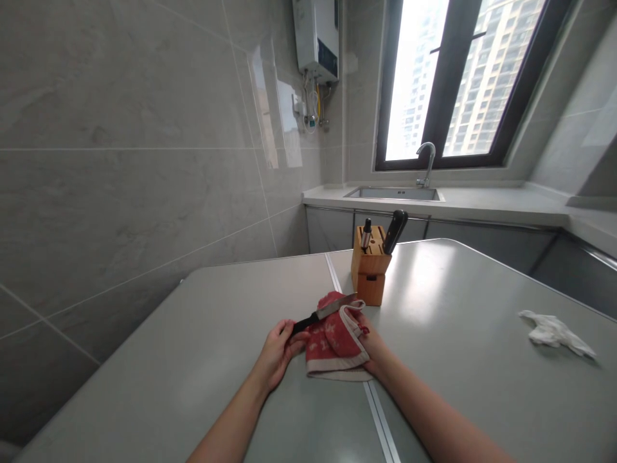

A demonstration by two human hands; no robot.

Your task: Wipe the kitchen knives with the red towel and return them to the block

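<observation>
My left hand (278,352) is closed round the black handle of a knife (332,307), whose blade points up and to the right. Red cloth with a pale border (335,341) lies behind and under the blade. My right hand (371,341) grips this cloth from its right side, the fingers partly hidden by the folds. Just beyond the cloth stands a wooden knife block (370,263). A large black-handled knife (395,230) sits in its right side, and a smaller dark-handled tool (367,235) stands in a slot at the left.
A grey table (231,308) with a metal seam spreads beneath my hands. On its right side lies a crumpled white cloth or tissue (556,334). Behind are a counter with a sink (395,193), a faucet (427,164) and a window. Tiled wall rises at the left.
</observation>
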